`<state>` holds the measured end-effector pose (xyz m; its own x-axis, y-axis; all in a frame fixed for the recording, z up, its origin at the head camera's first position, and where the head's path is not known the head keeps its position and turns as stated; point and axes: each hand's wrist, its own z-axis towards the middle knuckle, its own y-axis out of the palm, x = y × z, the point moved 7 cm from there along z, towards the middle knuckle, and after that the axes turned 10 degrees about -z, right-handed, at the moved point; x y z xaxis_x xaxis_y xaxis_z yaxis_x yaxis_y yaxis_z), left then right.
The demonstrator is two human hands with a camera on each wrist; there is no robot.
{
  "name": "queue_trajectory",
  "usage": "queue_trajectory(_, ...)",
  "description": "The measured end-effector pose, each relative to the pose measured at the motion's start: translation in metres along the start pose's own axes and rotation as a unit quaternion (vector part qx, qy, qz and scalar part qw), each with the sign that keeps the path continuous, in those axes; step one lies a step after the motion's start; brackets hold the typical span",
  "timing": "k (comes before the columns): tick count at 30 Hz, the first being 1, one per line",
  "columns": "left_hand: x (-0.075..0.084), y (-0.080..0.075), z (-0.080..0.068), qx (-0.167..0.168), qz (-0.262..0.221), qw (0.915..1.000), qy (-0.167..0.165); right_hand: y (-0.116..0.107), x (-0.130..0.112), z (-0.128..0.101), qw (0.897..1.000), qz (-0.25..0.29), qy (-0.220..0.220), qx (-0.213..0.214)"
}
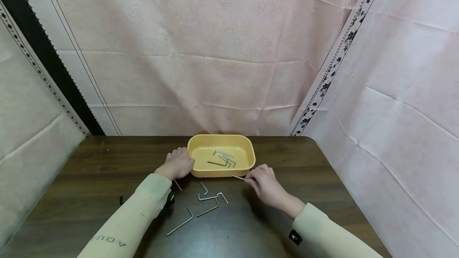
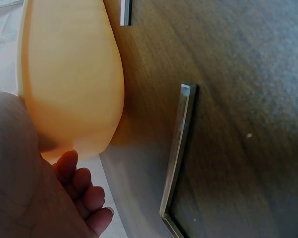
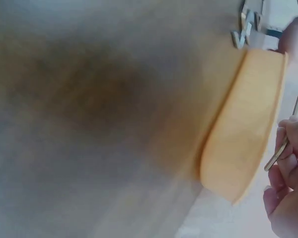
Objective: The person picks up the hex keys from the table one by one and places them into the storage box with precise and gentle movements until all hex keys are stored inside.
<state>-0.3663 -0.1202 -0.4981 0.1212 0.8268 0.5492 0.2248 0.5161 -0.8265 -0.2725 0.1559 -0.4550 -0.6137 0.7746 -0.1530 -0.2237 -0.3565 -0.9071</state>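
A yellow plastic tray [image 1: 248,148] sits mid-table and holds several metal hex keys [image 1: 223,159]. My left hand [image 1: 178,163] rests against the tray's left wall [image 2: 74,79], fingers curled round its corner. A thin hex key [image 1: 238,177] is pinched in my right hand [image 1: 264,181], just in front of the tray's front right corner; in the right wrist view the key [image 3: 279,149] shows between the fingers beside the tray [image 3: 243,124]. More hex keys lie loose on the table: one [image 1: 180,221] near my left sleeve, others [image 1: 211,198] in front of the tray. One key [image 2: 178,153] lies near the left hand.
The dark wooden table [image 1: 89,178] stands in a booth of pink cloth walls [image 1: 201,59]. A black strap [image 1: 168,200] sits on my left wrist. Table edges run close at the right and the rear.
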Motion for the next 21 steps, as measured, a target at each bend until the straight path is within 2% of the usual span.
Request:
queue_trajectory(10, -0.003, 0.002, 0.002, 0.000, -0.002, 1.0000, -0.003, -0.018, 0.011, 0.025, 0.999, 0.017, 0.033, 0.037)
queue_trajectory(21, -0.001, 0.000, 0.000, -0.002, -0.005, 0.9999, -0.010, -0.008, 0.010, 0.056, 0.998, 0.010, 0.056, 0.014)
